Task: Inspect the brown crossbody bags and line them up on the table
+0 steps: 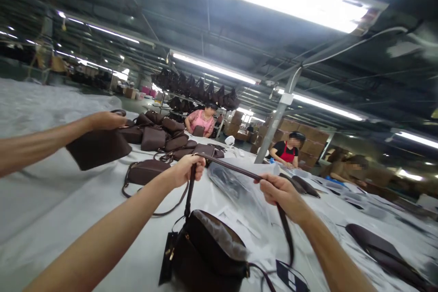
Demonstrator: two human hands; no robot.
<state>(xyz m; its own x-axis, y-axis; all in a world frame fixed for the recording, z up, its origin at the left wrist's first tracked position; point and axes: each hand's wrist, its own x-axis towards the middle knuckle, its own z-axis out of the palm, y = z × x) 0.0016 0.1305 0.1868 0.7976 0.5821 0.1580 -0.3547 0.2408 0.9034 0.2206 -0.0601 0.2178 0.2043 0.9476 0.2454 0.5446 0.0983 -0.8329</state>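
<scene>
My left hand [189,169] is closed round a dark brown strap [232,164], close above the bag. My right hand [278,192] grips the same strap farther right, so a length stretches between both hands. Its loose part hangs down below my right hand. Under my hands the dark brown handbag [205,255] stands on the table, its top open and clear plastic or filling showing inside. A black tag [167,255] hangs at its left side, near a gold zip pull. Another dark tag [290,277] with a white mark lies to its right.
Another person's arm [51,139] reaches in from the left, holding a dark bag [99,148]. Brown bags [153,138] are heaped behind it. Clear plastic [236,187] lies beyond my bag. Co-workers [201,122] sit farther along the white table [112,219]. A metal post [273,132] rises behind.
</scene>
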